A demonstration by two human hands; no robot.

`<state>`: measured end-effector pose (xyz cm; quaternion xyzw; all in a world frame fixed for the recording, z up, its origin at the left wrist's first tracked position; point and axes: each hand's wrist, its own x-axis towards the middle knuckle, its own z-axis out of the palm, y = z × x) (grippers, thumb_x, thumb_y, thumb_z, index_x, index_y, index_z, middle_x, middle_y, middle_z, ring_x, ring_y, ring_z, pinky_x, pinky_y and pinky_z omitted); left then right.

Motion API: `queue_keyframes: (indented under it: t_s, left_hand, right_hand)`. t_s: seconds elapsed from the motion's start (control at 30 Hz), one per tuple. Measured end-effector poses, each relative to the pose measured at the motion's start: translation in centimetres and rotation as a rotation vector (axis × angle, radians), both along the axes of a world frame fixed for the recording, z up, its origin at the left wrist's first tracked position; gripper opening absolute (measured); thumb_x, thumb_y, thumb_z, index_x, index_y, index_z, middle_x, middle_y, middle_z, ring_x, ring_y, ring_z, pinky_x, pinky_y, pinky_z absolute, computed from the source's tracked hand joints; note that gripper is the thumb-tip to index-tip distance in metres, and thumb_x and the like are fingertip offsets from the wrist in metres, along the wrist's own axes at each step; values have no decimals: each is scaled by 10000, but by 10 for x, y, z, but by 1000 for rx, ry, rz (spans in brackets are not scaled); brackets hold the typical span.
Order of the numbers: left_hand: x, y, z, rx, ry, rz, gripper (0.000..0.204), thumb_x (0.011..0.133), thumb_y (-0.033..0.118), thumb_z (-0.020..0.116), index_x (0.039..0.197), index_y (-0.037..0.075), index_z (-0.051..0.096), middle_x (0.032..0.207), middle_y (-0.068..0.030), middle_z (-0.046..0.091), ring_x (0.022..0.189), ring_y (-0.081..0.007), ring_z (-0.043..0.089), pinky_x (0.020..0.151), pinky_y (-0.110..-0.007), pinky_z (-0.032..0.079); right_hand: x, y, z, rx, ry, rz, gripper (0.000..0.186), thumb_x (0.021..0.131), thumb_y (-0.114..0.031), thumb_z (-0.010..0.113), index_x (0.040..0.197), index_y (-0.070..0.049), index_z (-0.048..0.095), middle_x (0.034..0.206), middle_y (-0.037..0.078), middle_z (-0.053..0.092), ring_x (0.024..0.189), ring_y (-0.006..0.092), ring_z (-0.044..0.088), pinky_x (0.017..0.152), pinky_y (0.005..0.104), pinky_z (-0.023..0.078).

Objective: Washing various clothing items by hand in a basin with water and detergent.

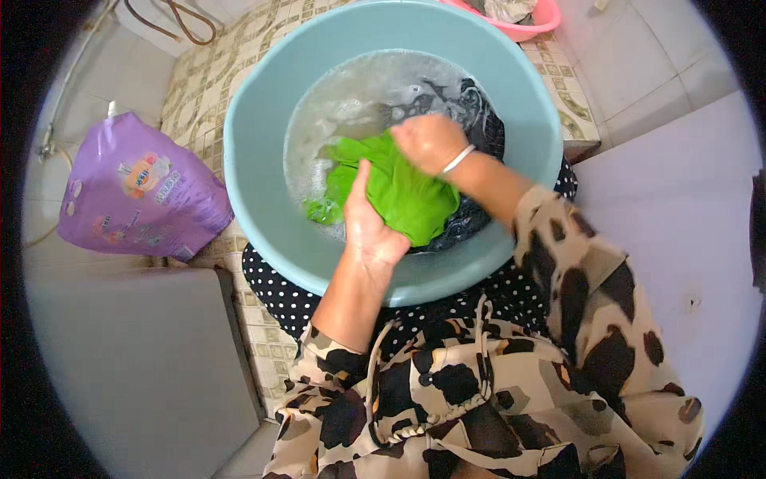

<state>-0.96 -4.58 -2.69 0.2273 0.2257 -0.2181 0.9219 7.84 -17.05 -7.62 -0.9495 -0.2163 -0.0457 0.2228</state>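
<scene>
Bright green cloth [407,195] is bunched up above soapy water [319,120] in a large light-blue basin [259,152]. My left hand [371,230] grips the cloth from its near left side, thumb lying along its front; the other fingers are hidden beneath it. Closed in a fist at the cloth's far right edge, my right hand [435,142] is slightly blurred and has a white band at the wrist. Part of the green fabric trails into the suds at the left. Dark wet fabric [485,124] lies in the water along the basin's right side.
A purple detergent pouch [144,191] stands left of the basin. A pink basin [519,30] with cloth in it sits at the far right. A grey box-like surface [136,351] is at the near left, and a pale panel [678,223] borders the right.
</scene>
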Motion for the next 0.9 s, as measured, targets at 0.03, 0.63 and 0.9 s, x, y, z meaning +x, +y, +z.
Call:
queue_keyframes:
  t_s: [0.03,0.63,0.9]
  left_hand:
    - [5,7,-3,0,-1,2,478,874,423,367,1165,57,465,1175,-94,503,1050,-274,483,919,-454,350]
    - [12,30,-80,-525,-670,-66,380,871,399,402,1100,112,499,1103,-55,544,995,-187,520,862,-383,411]
    - [10,9,-38,-119,-241,40,376,866,396,407,1041,90,537,1013,-76,583,946,-218,540,825,-394,425]
  right_hand:
    - [3,-13,-7,121,7,-14,379,836,-319,446,651,-12,571,629,207,540,620,336,566,553,399,435]
    - [-51,64,46,281,-113,103,297,781,-291,510,560,-98,558,579,121,566,522,319,555,466,419,434]
    - [-102,72,57,305,-176,392,197,678,-266,523,544,-129,569,552,105,570,507,286,581,443,419,442]
